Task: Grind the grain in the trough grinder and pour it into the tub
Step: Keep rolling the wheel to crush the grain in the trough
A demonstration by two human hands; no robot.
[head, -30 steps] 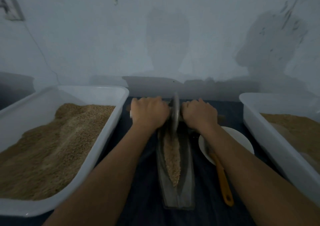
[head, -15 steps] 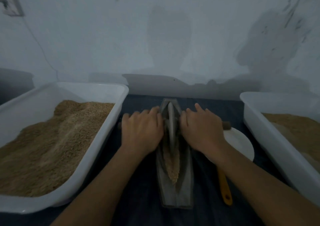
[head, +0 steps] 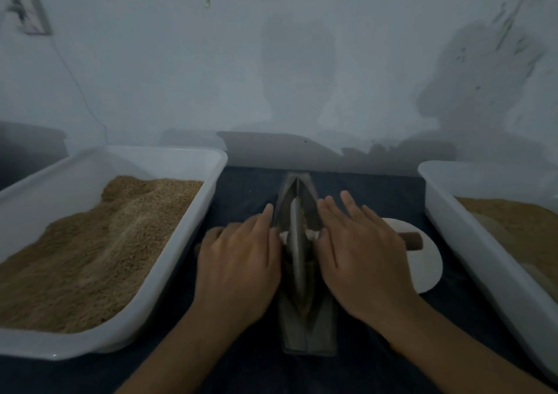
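A grey boat-shaped trough grinder [head: 311, 330] lies lengthwise on the dark cloth in front of me. Its thin metal wheel [head: 296, 251] stands upright in the groove about midway along. A wooden axle runs through the wheel; its right end [head: 411, 240] sticks out over the plate. My left hand [head: 238, 267] and my right hand [head: 362, 257] press flat on the axle on either side of the wheel, fingers straight and pointing away. A little grain shows in the groove beside the wheel. A white tub [head: 187, 230] at the left is heaped with grain.
A second white tub [head: 453, 224] with brownish grain stands at the right. A white round plate [head: 428, 267] lies between the grinder and that tub. A pale wall closes the back, with a switch box [head: 31, 16] and wire at upper left.
The wheel has rolled from the trough's far end toward me. My hands went from curled around the axle to flat palms pressing on it. The orange-handled tool is now hidden.
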